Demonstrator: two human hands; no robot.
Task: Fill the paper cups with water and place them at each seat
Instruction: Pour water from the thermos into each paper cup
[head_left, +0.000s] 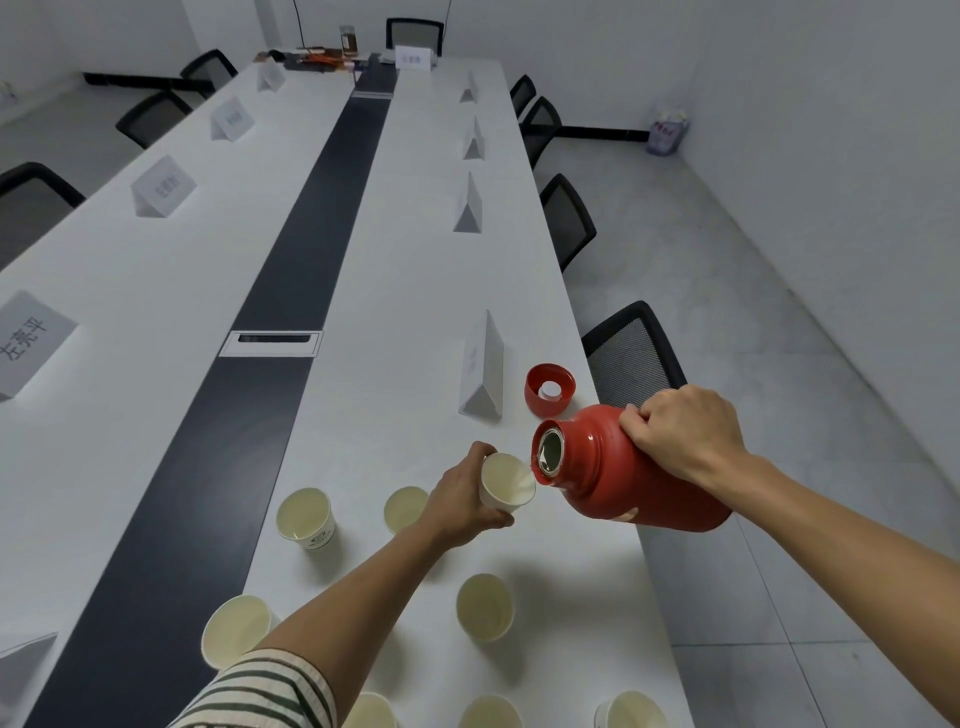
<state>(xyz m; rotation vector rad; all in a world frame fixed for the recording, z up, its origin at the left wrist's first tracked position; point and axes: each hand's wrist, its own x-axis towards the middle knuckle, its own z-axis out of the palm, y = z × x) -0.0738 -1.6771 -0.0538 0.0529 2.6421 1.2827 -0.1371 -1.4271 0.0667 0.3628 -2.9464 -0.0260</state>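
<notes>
Now | step: pouring water into held cup | left hand (462, 499): fingers wrapped round paper cup (506, 480), tilted at flask mouth above worktop (415, 312) | right hand (685, 436): fingers clenched on tipped red flask (623, 478) | advice: tip slowly, keep spout over rim, stop below brim

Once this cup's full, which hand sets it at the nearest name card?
Left, I'd say: the left hand grips the paper cup; the right hand holds the tilted red flask.
</notes>
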